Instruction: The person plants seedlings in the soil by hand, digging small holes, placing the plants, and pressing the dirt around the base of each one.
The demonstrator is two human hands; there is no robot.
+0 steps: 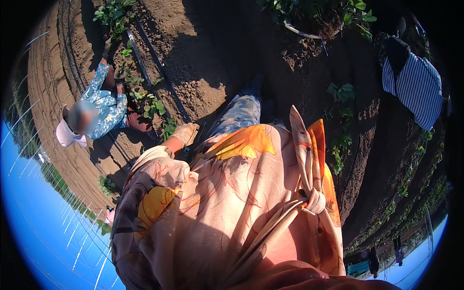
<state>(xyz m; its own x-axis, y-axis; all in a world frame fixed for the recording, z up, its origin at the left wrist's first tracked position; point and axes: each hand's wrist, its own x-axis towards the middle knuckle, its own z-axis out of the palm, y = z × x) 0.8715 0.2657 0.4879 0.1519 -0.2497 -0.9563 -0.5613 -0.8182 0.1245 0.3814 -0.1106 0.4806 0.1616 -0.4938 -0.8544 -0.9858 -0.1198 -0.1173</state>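
Observation:
My left hand (186,133), in a pale fabric glove, is beside my left hip, above a row of low leafy plants (156,107). Its fingers look curled, but the palm is hidden, so whether it grips anything cannot be told. My right hand is out of view. Before me, at the upper right, a round container (301,33) with a pale rim holds a heap of leafy plants (320,12) with brown roots hanging over the edge. My trouser leg (237,112) stands on shaded soil between the rows.
A gloved co-worker in a blue patterned top (105,108) bends over the plant row at left. Another person in a striped garment (417,85) is at the right. Dark drip lines (163,70) run along the soil beds. More plant rows (342,141) lie on my right.

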